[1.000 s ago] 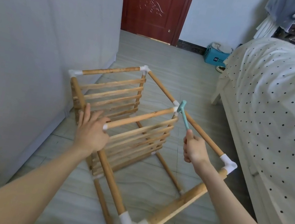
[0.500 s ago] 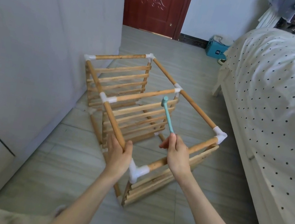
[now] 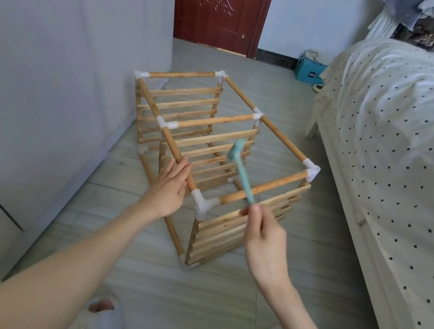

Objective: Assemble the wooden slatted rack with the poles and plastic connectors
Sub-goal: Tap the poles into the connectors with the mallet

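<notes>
Head view: right hand (image 3: pixel 265 244) gripped the hammer (image 3: pixel 240 172), angled up-left over the near connector (image 3: pixel 203 203); left hand (image 3: pixel 170 188), nearer, rested loose-fingered on the pole (image 3: pixel 175 151).

There is one view only, from a camera worn on the person's head, so nothing is shared with a second view. It looks forward and steeply down across the floor (image 3: pixel 215 302), wide-angled, so straight edges bow near the borders. The wooden rack (image 3: pixel 213 146) stands near the middle, close enough that both forearms reach it from the bottom edge. Beyond the rack is a red door (image 3: pixel 219 6); left of the rack, a wall (image 3: pixel 56 51); right of it, a bed (image 3: pixel 399 151). Slippers (image 3: pixel 104 317) show below the rack.
</notes>
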`<action>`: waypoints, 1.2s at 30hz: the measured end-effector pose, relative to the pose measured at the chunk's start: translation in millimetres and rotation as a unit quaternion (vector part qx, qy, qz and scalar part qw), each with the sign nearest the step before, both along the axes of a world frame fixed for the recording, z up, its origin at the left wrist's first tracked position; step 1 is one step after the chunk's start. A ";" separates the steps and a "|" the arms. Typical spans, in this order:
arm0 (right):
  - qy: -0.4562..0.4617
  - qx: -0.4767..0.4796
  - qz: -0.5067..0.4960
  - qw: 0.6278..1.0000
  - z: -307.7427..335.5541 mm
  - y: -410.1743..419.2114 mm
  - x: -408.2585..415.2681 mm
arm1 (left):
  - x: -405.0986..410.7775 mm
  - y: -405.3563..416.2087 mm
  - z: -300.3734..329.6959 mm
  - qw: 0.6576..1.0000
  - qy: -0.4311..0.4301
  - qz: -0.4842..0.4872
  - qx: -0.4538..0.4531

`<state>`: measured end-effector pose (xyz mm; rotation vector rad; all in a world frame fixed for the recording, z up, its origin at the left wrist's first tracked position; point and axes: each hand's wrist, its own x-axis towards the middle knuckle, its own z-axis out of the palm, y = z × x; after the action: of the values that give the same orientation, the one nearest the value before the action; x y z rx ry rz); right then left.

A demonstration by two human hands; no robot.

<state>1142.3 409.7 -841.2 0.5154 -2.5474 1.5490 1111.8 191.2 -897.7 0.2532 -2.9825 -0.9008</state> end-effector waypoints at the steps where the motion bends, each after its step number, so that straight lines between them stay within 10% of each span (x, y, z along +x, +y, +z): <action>1: 0.037 -0.058 -0.023 0.997 5.3 -2.1 3.4 | 1.0 -4.7 2.2 1.000 -0.011 -0.014 -0.014; 3: 0.073 -0.061 -0.035 0.995 -2.9 -3.4 16.0 | 0.9 -11.2 6.5 0.999 -0.028 -0.030 -0.033; 7: -0.064 0.221 0.021 0.973 -42.7 -1.4 31.5 | 0.7 -15.8 4.5 0.999 -0.025 -0.031 -0.012; 12: 0.078 0.010 -0.008 0.997 -18.4 -12.3 34.5 | 0.9 -13.1 -0.4 0.999 -0.022 -0.025 0.008; 16: -0.010 0.281 0.010 0.960 -41.1 -5.4 36.2 | -2.0 -17.6 -0.5 0.999 -0.029 -0.026 0.013; 20: 0.135 0.062 -0.017 0.989 -17.6 -8.7 27.7 | -0.8 -17.4 -3.6 0.999 -0.018 -0.024 0.031; 24: 0.054 0.286 -0.008 0.957 -35.4 -1.1 26.7 | -1.3 -19.9 0.9 0.999 -0.028 -0.024 0.034; 28: 0.114 0.107 -0.042 0.987 -21.8 2.3 18.4 | -0.2 -17.0 -0.3 0.998 -0.022 -0.021 0.051; 33: 0.007 0.292 -0.007 0.956 -38.1 8.1 23.5 | 0.9 -18.0 0.0 0.998 -0.032 -0.022 0.054; 36: 0.090 0.133 -0.042 0.986 -22.4 6.0 17.2 | 0.4 -15.5 -0.5 0.997 -0.033 -0.021 0.066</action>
<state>1159.5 415.7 -863.6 0.5410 -2.6095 1.0859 1112.2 175.7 -898.2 0.2273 -3.0026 -1.1164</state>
